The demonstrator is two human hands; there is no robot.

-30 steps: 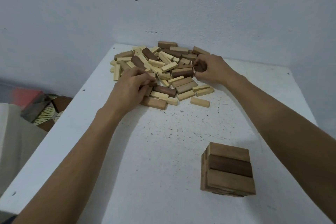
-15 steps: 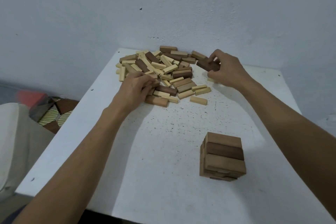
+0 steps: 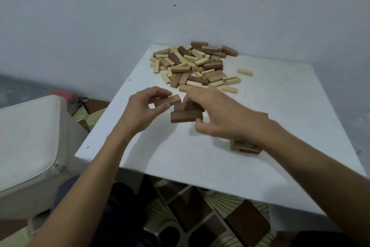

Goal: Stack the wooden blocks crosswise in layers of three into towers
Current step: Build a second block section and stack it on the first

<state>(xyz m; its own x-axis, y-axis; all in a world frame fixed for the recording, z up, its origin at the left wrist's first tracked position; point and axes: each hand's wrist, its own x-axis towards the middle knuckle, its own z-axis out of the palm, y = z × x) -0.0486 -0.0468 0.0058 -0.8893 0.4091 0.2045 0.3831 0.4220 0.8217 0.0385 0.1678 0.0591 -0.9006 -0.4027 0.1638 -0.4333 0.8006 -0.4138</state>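
Note:
A pile of loose light and dark wooden blocks (image 3: 195,65) lies at the far side of the white table (image 3: 280,106). My left hand (image 3: 143,110) pinches a light brown block (image 3: 170,101) above the table's middle. My right hand (image 3: 218,115) grips two brown blocks (image 3: 185,116), one on top of the other, close beside the left hand's block. The short tower (image 3: 245,146) stands on the table under my right wrist, which hides most of it.
A single pale block (image 3: 245,72) lies apart, right of the pile. A white cushioned seat (image 3: 28,146) stands left of the table. Patterned floor tiles (image 3: 200,216) show below the table's near edge. The wall runs close behind the pile.
Both hands have come back from the pile toward me, each with blocks in it, and now meet over the table's middle. The camera has pulled back and my right arm now covers the tower.

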